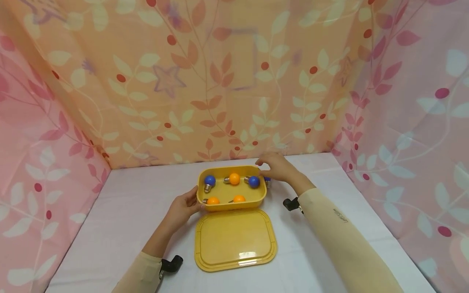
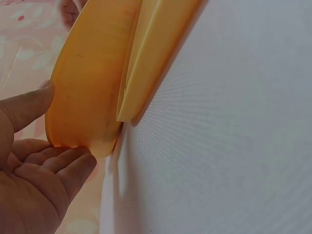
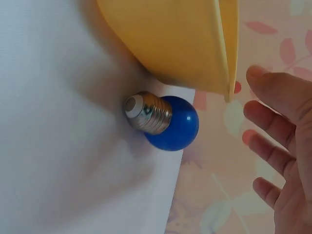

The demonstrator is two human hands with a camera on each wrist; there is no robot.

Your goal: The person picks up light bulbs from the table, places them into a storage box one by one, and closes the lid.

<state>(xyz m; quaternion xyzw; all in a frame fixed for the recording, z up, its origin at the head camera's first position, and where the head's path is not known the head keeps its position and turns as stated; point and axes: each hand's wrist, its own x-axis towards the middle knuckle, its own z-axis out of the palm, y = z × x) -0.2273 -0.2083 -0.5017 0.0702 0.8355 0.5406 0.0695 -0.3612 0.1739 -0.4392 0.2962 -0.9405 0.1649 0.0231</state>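
A yellow plastic box (image 1: 231, 206) stands on the table with its top uncovered. Inside lie several small light bulbs, among them a blue bulb (image 1: 210, 180), an orange bulb (image 1: 234, 179) and another blue bulb (image 1: 253, 182). My left hand (image 1: 183, 209) holds the box's near left corner, thumb and fingers against its wall. At the box's right end, my right hand (image 1: 277, 166) hovers with loosely bent fingers and nothing in them. Below that hand, outside the box, a blue bulb with a metal screw base (image 3: 173, 124) lies on the table.
In front of the box lies its yellow lid (image 1: 234, 240), flat on the white tabletop (image 1: 146, 228). Patterned cloth (image 1: 205, 81) hangs behind and along both sides of the table. A black wrist camera (image 1: 172, 264) sits on each forearm.
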